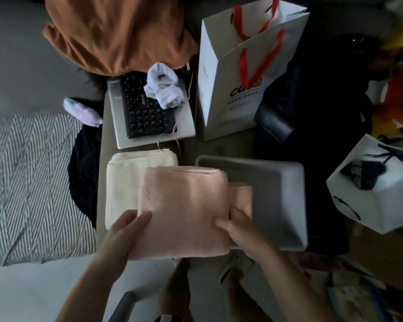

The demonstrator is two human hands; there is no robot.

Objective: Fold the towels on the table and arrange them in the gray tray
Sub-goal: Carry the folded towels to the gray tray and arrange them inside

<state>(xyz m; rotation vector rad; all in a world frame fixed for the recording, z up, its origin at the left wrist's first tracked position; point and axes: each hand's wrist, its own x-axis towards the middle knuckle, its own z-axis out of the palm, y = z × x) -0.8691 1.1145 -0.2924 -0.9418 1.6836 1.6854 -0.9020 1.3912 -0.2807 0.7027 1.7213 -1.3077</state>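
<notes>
Head view looking straight down: we've got a folded pink towel (183,210) held up between both hands. Our left hand (123,231) grips its near left corner, thumb on top and fingers (126,219) tucked under; our right hand (240,231) pinches the right edge the same way, so both are clamped on the cloth.

The bit that matters: the gray tray (282,205) sits just to the right of the towel, and the towel's right edge already overlaps the tray's left rim. So the move is a short shift to the right, and our right hand is the nearer one. The towel is roughly square, a little longer front to back, which looks to match how the tray runs.

There's already a second pink towel (241,198) lying in the tray's left part, partly hidden, so we'd guess this one goes on top of it or beside it in the open right half.

A cream towel (123,182) lies folded on the worktop (189,147) underneath and to the left. Farther back are a laptop (149,112) with white socks (164,89) on it and a white paper bag (240,77), all well out of the path.
</notes>
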